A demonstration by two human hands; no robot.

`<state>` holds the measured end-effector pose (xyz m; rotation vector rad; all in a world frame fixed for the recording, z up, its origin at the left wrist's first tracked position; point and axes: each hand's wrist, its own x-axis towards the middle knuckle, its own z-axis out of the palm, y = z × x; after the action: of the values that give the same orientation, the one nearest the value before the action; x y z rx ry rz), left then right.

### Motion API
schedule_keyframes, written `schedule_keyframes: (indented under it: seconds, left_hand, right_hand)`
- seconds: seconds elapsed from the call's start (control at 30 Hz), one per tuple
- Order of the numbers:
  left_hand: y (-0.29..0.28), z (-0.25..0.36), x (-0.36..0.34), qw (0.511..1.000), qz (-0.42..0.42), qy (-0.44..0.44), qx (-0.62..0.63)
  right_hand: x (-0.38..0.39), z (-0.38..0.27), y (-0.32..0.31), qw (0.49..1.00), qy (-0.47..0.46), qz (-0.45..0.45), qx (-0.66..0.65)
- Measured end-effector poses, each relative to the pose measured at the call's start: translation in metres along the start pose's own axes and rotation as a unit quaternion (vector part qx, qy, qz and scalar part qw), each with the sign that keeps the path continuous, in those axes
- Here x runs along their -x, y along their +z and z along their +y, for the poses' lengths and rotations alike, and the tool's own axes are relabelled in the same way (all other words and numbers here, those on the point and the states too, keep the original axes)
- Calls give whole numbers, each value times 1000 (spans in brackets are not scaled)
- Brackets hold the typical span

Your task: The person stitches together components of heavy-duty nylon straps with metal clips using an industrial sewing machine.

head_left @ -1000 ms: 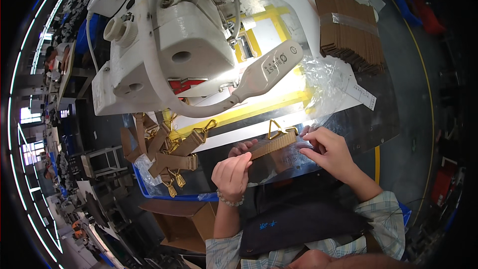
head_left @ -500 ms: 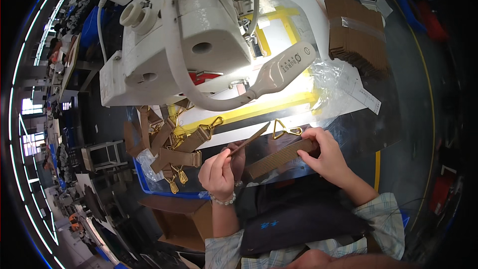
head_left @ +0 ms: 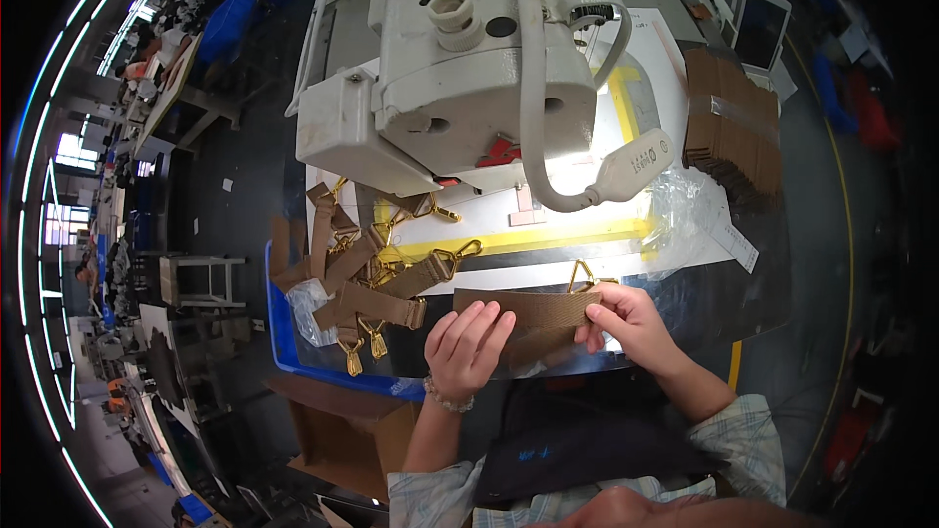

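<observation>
A short length of brown webbing strap (head_left: 533, 313) is held level between my two hands, close to the near edge of the table. My left hand (head_left: 464, 352) is at its left end, fingers together over the strap and the thumb hidden. At the other end, my right hand (head_left: 626, 325) pinches the strap between thumb and fingers. A gold triangular ring with a clasp (head_left: 579, 277) shows just beyond the strap, by my right fingertips; whether it is joined to the strap I cannot tell. Left of my hands lies a pile of brown straps (head_left: 396, 308) with gold snap hooks (head_left: 460, 252).
A white sewing machine (head_left: 469, 68) with a lamp (head_left: 631, 168) stands beyond my hands. Stacked brown pieces (head_left: 732, 122) and clear plastic film (head_left: 680, 215) lie to the right. A blue tray edge (head_left: 293, 367) is under the strap pile, with a cardboard box (head_left: 357, 440) below.
The strap, tilted in my right hand before, now lies level between both hands. My left hand has turned and come onto its left end. The view has shifted, so the machine appears farther right.
</observation>
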<state>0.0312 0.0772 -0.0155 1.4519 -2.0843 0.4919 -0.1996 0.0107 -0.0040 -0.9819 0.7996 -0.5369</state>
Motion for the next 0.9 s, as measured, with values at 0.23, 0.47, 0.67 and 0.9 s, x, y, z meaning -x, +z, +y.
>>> schedule_keyframes:
  seconds: [0.23, 0.47, 0.67, 0.9]
  left_hand:
    - [0, 0, -18, 980, -104, -9, 170]
    - [11, -1, -19, 980, -51, -26, 192]
    - [21, 1, -24, 970, -46, -5, 239]
    - [27, 0, -21, 973, -44, 7, 225]
  right_hand:
    - [-5, -27, -1, 985, -5, -61, 163]
    - [-18, -138, -13, 574, -498, 208, 616]
    - [-43, -162, -35, 669, -430, 22, 606]
    - [-40, -155, -47, 753, -425, 4, 502]
